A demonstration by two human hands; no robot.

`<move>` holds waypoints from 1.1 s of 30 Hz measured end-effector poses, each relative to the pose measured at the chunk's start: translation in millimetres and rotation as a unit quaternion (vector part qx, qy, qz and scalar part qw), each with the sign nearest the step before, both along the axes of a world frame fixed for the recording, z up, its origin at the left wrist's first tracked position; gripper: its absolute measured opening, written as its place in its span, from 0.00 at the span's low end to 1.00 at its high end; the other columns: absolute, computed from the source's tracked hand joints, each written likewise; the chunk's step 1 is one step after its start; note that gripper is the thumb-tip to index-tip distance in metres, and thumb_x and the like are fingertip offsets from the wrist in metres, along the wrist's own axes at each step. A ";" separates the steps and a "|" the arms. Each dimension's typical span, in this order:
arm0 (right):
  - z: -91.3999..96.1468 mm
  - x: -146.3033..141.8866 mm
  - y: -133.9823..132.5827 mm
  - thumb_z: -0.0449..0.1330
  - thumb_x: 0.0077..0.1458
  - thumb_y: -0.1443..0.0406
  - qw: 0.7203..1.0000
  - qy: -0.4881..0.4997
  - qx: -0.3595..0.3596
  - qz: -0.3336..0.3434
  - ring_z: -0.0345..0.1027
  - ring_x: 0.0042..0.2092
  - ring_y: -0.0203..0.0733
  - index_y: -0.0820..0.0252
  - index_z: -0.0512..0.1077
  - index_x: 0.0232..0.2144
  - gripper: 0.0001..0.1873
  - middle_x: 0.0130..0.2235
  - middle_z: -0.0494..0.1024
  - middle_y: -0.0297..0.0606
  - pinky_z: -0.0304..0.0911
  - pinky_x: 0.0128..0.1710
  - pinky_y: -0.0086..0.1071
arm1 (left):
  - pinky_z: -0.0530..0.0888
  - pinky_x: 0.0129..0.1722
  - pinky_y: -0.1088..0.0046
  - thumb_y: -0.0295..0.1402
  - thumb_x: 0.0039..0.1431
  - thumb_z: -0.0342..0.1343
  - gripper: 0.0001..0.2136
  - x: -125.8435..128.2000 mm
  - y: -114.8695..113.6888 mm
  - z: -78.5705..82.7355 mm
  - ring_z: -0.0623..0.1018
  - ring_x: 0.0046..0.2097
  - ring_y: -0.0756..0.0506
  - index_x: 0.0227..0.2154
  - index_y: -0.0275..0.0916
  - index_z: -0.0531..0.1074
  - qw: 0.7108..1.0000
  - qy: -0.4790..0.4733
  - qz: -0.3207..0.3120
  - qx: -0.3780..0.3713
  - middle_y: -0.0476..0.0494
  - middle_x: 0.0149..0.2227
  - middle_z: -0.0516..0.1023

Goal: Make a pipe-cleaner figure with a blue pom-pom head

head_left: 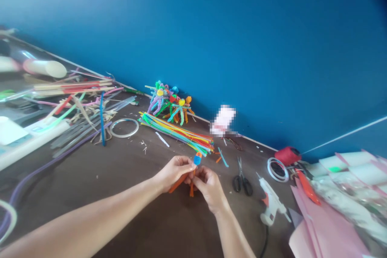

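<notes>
The left hand (173, 172) and right hand (208, 187) grip an orange pipe-cleaner figure (177, 183) in curled fingers (200, 174), blue top (197, 159) protruding.

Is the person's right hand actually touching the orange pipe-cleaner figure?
Touching: the head view shows the right hand with its fingers closed around the orange pipe-cleaner figure.

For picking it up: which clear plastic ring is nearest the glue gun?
The right-hand clear ring, beside the red spool; the other ring lies far left, near the pipe cleaners.
</notes>
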State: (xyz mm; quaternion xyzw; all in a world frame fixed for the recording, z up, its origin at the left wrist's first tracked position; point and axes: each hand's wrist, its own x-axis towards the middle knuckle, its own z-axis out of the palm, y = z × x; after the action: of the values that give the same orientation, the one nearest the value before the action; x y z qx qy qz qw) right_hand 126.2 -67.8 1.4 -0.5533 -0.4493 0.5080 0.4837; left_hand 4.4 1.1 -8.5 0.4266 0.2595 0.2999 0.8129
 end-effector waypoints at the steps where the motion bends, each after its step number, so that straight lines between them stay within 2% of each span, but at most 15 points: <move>1: 0.7 1.3 -0.6 0.59 0.45 0.65 1.000 0.002 0.009 0.004 0.67 0.29 0.37 0.62 0.66 0.29 0.07 0.27 0.73 0.35 0.60 0.24 0.27 | 0.63 0.18 0.80 0.34 0.46 0.56 0.09 -0.3 0.2 -0.3 0.66 0.17 0.55 0.22 0.33 0.66 1.000 0.000 -0.001 0.005 0.50 0.15 0.68; 4: 1.7 5.7 -2.6 0.58 0.45 0.64 0.998 0.000 0.063 -0.025 0.66 0.37 0.40 0.59 0.64 0.42 0.18 0.37 0.72 0.38 0.63 0.30 0.29 | 0.63 0.18 0.80 0.35 0.46 0.56 0.10 -1.0 0.2 0.0 0.66 0.17 0.55 0.20 0.33 0.66 0.999 0.030 -0.019 0.034 0.51 0.15 0.67; 7: 2.9 8.9 -3.8 0.57 0.46 0.64 0.994 -0.030 0.091 -0.050 0.64 0.38 0.39 0.57 0.61 0.48 0.24 0.37 0.70 0.37 0.62 0.34 0.31 | 0.65 0.18 0.79 0.38 0.45 0.56 0.11 -1.5 -0.9 1.6 0.67 0.17 0.54 0.20 0.33 0.65 0.989 0.097 -0.067 0.083 0.51 0.15 0.68; 10: 4.8 9.2 -4.1 0.57 0.47 0.64 0.991 -0.086 0.092 -0.051 0.64 0.36 0.37 0.57 0.65 0.45 0.20 0.36 0.69 0.35 0.61 0.37 0.30 | 0.67 0.19 0.78 0.40 0.44 0.56 0.13 -2.0 -2.0 3.1 0.68 0.17 0.54 0.19 0.33 0.66 0.976 0.131 -0.124 0.120 0.51 0.15 0.68; 13: 5.1 8.1 -3.4 0.56 0.48 0.64 0.981 -0.152 0.105 -0.057 0.65 0.33 0.37 0.60 0.69 0.35 0.10 0.31 0.71 0.35 0.60 0.34 0.28 | 0.67 0.20 0.78 0.41 0.44 0.56 0.14 -2.4 -3.1 4.6 0.68 0.17 0.54 0.18 0.33 0.65 0.972 0.134 -0.143 0.130 0.51 0.15 0.67; 16: 3.0 7.5 -2.3 0.56 0.48 0.64 0.972 -0.188 0.122 -0.077 0.65 0.31 0.37 0.62 0.69 0.31 0.07 0.29 0.72 0.35 0.60 0.32 0.27 | 0.66 0.18 0.79 0.44 0.44 0.55 0.16 -1.8 -4.7 5.3 0.68 0.17 0.54 0.19 0.33 0.65 0.975 0.132 -0.123 0.132 0.50 0.16 0.68; 22: 0.9 6.9 -0.4 0.55 0.49 0.63 0.966 -0.208 0.122 -0.090 0.64 0.27 0.35 0.61 0.67 0.31 0.07 0.26 0.70 0.33 0.60 0.28 0.26 | 0.66 0.19 0.78 0.47 0.43 0.56 0.18 1.3 -7.2 3.3 0.68 0.17 0.54 0.21 0.33 0.64 0.985 0.109 -0.081 0.104 0.50 0.17 0.69; 28: 3.3 4.2 1.5 0.55 0.49 0.64 0.952 -0.240 0.162 -0.101 0.64 0.32 0.37 0.61 0.67 0.28 0.05 0.29 0.70 0.35 0.61 0.34 0.28 | 0.65 0.17 0.79 0.45 0.42 0.56 0.17 3.7 -7.2 4.5 0.68 0.16 0.54 0.19 0.33 0.63 0.990 0.109 -0.042 0.081 0.50 0.15 0.69; 30: 1.5 3.1 1.5 0.56 0.49 0.64 0.959 -0.213 0.156 -0.099 0.65 0.33 0.38 0.61 0.67 0.32 0.07 0.31 0.70 0.36 0.61 0.35 0.30 | 0.64 0.17 0.79 0.45 0.41 0.57 0.17 4.6 -7.3 5.5 0.68 0.16 0.54 0.20 0.33 0.64 0.992 0.105 -0.031 0.067 0.50 0.15 0.69; 33: -2.8 1.6 1.1 0.56 0.49 0.63 0.979 -0.111 0.136 -0.104 0.66 0.33 0.38 0.58 0.58 0.47 0.22 0.39 0.70 0.40 0.63 0.35 0.32 | 0.65 0.18 0.79 0.44 0.41 0.58 0.17 5.2 -7.4 6.6 0.68 0.16 0.54 0.20 0.32 0.64 0.995 0.085 -0.007 0.049 0.51 0.15 0.69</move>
State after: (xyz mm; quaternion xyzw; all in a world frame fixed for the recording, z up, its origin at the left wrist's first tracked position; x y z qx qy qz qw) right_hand 127.8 -66.7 -1.4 -0.5793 -0.5051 0.3245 0.5514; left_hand 9.5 -6.4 -1.9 0.4919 0.3095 0.2696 0.7678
